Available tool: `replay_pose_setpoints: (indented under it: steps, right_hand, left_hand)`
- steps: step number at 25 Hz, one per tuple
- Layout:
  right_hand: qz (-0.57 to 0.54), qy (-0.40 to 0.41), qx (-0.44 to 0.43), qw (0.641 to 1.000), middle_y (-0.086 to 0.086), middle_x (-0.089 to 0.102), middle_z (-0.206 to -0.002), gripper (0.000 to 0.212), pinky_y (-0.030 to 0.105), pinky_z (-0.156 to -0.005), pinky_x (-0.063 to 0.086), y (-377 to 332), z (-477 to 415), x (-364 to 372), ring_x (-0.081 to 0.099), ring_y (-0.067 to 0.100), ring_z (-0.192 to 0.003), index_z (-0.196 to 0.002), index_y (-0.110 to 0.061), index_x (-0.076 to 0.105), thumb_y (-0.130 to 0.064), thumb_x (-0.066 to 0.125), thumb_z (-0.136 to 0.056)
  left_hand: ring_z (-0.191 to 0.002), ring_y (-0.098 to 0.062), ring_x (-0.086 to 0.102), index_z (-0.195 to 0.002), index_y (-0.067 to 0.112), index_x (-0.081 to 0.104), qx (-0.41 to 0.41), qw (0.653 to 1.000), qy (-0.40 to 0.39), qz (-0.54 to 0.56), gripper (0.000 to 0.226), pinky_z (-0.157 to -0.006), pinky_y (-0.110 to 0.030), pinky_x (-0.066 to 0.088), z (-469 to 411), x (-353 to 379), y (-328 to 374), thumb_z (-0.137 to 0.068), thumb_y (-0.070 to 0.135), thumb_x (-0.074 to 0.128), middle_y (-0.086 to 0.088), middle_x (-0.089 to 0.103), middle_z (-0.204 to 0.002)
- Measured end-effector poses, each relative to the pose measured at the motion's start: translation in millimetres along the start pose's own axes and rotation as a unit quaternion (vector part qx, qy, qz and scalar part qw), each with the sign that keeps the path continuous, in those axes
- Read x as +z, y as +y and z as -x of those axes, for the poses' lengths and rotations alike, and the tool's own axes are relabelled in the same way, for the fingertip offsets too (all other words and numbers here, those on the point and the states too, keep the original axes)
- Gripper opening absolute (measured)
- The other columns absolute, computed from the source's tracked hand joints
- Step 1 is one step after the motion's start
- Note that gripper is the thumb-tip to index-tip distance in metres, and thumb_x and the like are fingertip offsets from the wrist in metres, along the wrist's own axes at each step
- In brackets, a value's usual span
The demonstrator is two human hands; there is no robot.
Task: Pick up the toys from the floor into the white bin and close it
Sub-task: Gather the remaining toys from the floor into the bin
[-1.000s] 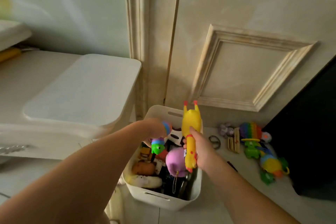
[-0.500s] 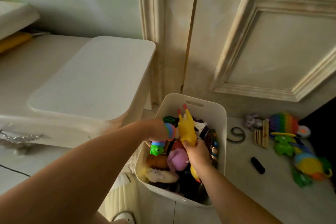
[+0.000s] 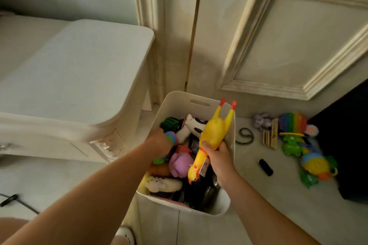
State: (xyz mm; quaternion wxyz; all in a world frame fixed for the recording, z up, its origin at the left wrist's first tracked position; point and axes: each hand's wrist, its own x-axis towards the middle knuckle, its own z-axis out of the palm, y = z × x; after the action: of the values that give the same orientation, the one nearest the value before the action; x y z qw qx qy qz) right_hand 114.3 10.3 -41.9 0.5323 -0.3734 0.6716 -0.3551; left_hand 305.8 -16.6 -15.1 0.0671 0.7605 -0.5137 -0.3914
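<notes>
The white bin (image 3: 173, 103) stands open on the floor by the door, with several toys packed inside. My right hand (image 3: 218, 156) grips a yellow rubber chicken (image 3: 211, 137) around its body, head down over the bin's right side, feet up. My left hand (image 3: 159, 142) holds a rainbow-striped toy (image 3: 171, 137) low over the bin's left side, its green end hanging below the hand. On the floor to the right lie a rainbow pop toy (image 3: 292, 122), a green frog toy (image 3: 291, 145), a colourful bird toy (image 3: 316, 165) and a small grey plush (image 3: 261, 121).
A white cabinet (image 3: 75, 69) stands left of the bin. The panelled door (image 3: 278, 36) is just behind it. A black ring (image 3: 246, 135), wooden pieces (image 3: 269, 138) and a small black object (image 3: 265, 167) lie on the floor at right, near a dark furniture edge (image 3: 352, 145).
The view has moved closer to the bin. My right hand has shifted the chicken to the right side of the bin and tilted it. My left hand stays low over the bin with the rainbow toy.
</notes>
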Motion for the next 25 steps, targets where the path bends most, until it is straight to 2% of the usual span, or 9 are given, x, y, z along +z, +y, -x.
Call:
replay_pose_setpoints:
  steps: [3,4,6,9,12,15,18,21,25]
  right_hand:
    - [-0.011,-0.007,0.004,1.0,-0.002,0.07,-0.109,0.036,0.046,-0.095,0.051,2,-2,0,0.066,0.021,-0.1,-0.116,-0.026,0.06,-0.035,0.071,-0.083]
    - [-0.039,-0.013,0.007,0.999,-0.001,0.07,-0.11,0.034,0.047,-0.095,0.052,3,-3,0,0.066,0.021,-0.1,-0.116,-0.027,0.06,-0.032,0.071,-0.084]
    - [-0.095,-0.024,0.024,0.995,0.001,0.07,-0.114,0.036,0.05,-0.096,0.051,2,-5,-1,0.067,0.024,-0.103,-0.12,-0.026,0.06,-0.027,0.069,-0.086]
    - [-0.119,-0.013,0.022,0.993,0.004,0.068,-0.118,0.039,0.052,-0.098,0.049,-1,-3,0,0.065,0.027,-0.107,-0.126,-0.025,0.057,-0.025,0.066,-0.087]
    - [-0.13,0.008,-0.017,0.991,0.0,0.066,-0.122,0.047,0.05,-0.099,0.049,-5,-6,-3,0.063,0.025,-0.11,-0.13,-0.031,0.053,-0.03,0.065,-0.085]
    - [-0.222,0.015,0.016,0.975,0.012,0.067,-0.12,0.031,0.047,-0.09,0.053,-15,-13,-15,0.066,0.03,-0.103,-0.121,-0.03,0.057,-0.025,0.06,-0.09]
    - [-0.245,0.022,0.02,0.969,0.015,0.067,-0.118,0.023,0.047,-0.088,0.053,-18,-16,-19,0.067,0.029,-0.099,-0.118,-0.027,0.057,-0.021,0.055,-0.095]
    - [-0.174,0.061,-0.055,0.981,0.0,0.069,-0.114,0.024,0.046,-0.098,0.05,-25,-13,-16,0.066,0.02,-0.106,-0.116,-0.029,0.054,-0.023,0.06,-0.093]
    - [-0.123,0.027,-0.065,0.99,0.002,0.067,-0.103,0.015,0.036,-0.07,0.058,-45,-7,-19,0.067,0.021,-0.094,-0.104,-0.023,0.053,-0.021,0.062,-0.092]
  left_hand:
    - [-0.14,-0.028,0.028,-0.147,0.021,0.029,0.182,0.955,0.03,-0.231,0.074,-0.116,-0.039,0.027,20,3,-3,-0.084,0.034,0.064,-0.007,0.03,-0.151]
    - [-0.143,-0.026,0.022,-0.146,0.026,0.032,0.262,0.918,0.007,-0.298,0.073,-0.118,-0.04,0.02,28,7,-2,-0.082,0.038,0.065,-0.002,0.029,-0.152]
    - [-0.146,-0.025,0.015,-0.144,0.03,0.036,0.318,0.873,-0.067,-0.364,0.071,-0.12,-0.047,0.01,39,16,3,-0.08,0.042,0.066,0.003,0.03,-0.153]
    - [-0.142,-0.024,0.023,-0.142,0.028,0.037,0.305,0.864,-0.031,-0.399,0.068,-0.12,-0.051,0.004,35,38,-6,-0.081,0.043,0.062,0.002,0.035,-0.148]
    - [-0.131,-0.026,0.035,-0.134,0.023,0.041,0.308,0.863,0.019,-0.4,0.066,-0.117,-0.047,0.013,29,41,-12,-0.077,0.045,0.065,-0.004,0.045,-0.132]
    - [-0.129,-0.023,0.038,-0.133,0.029,0.041,0.286,0.906,-0.005,-0.311,0.067,-0.116,-0.039,0.017,30,33,-15,-0.073,0.042,0.07,-0.001,0.048,-0.13]
    - [-0.116,-0.021,0.048,-0.13,0.033,0.042,0.272,0.929,-0.017,-0.249,0.064,-0.102,-0.033,0.034,36,26,-15,-0.073,0.044,0.069,0.001,0.054,-0.12]
    - [-0.105,-0.022,0.053,-0.123,0.029,0.044,0.277,0.912,-0.055,-0.296,0.059,-0.088,-0.035,0.046,41,24,-17,-0.072,0.05,0.066,0.0,0.058,-0.11]
    - [-0.099,-0.016,0.056,-0.12,0.037,0.051,0.245,0.916,-0.203,-0.246,0.066,-0.086,-0.035,0.051,48,31,-19,-0.06,0.053,0.075,0.008,0.061,-0.111]
